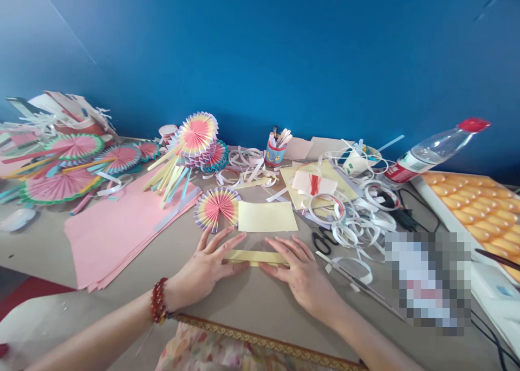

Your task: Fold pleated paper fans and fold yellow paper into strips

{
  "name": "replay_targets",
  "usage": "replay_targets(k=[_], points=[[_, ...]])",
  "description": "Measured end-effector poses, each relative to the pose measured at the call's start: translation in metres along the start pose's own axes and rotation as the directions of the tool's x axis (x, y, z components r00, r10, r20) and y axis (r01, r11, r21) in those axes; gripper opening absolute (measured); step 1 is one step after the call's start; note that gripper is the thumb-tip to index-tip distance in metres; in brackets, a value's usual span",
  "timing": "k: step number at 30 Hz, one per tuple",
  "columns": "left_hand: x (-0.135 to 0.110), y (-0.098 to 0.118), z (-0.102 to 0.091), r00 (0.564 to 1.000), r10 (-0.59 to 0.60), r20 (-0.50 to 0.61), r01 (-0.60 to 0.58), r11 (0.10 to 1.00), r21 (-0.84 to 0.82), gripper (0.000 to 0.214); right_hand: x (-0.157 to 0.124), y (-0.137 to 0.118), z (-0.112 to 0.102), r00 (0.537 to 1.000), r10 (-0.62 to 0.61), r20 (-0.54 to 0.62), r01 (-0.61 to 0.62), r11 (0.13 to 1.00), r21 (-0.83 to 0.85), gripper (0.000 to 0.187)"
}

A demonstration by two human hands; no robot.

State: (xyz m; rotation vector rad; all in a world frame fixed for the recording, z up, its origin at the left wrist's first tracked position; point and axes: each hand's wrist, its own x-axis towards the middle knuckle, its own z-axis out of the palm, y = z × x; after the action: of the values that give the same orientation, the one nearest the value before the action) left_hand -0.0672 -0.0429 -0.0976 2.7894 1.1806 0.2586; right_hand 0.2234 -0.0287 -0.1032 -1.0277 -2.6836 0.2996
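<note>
A folded strip of pale yellow paper [255, 257] lies flat on the table in front of me. My left hand [209, 260] rests over its left end, fingers stretched and spread, the thumb along the near edge. Over the right end lies my right hand [296, 265], also spread flat, its thumb touching the near edge. Both ends of the strip are partly hidden under the hands. Just beyond it is a flat yellow paper rectangle [268, 216]. To that sheet's left sits a pleated paper fan [218, 207] in pink, yellow and lilac, with a gap at its near side.
Pink paper sheets [109, 230] and several finished fans [73, 146] fill the left side. On the right are black-handled scissors [323, 241], loops of white tape [351, 233] and a tilted plastic bottle [436, 149]. A pen cup [275, 153] stands near the blue wall [284, 51].
</note>
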Motion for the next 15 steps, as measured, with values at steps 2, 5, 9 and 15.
replay_targets(k=[2, 5, 9, 15], points=[[-0.001, 0.000, 0.000, 1.000, -0.013, -0.014, 0.013, 1.000, 0.003, 0.061, 0.000, 0.000, 0.001, 1.000, -0.005, -0.010, 0.005, 1.000, -0.017, 0.057], [-0.007, -0.002, -0.002, 0.999, -0.035, -0.036, 0.036, 0.999, 0.006, 0.060, -0.001, 0.000, 0.002, 0.999, -0.011, -0.044, 0.009, 0.999, -0.047, 0.050], [-0.023, -0.008, -0.004, 0.995, -0.076, -0.057, 0.076, 0.997, 0.001, 0.063, -0.002, 0.000, 0.003, 0.997, -0.024, -0.071, 0.019, 0.997, -0.070, 0.047], [-0.041, -0.011, -0.008, 0.992, -0.122, -0.010, 0.122, 0.991, 0.056, 0.068, -0.001, 0.000, 0.001, 0.998, -0.041, -0.057, 0.036, 0.996, -0.087, 0.047]])
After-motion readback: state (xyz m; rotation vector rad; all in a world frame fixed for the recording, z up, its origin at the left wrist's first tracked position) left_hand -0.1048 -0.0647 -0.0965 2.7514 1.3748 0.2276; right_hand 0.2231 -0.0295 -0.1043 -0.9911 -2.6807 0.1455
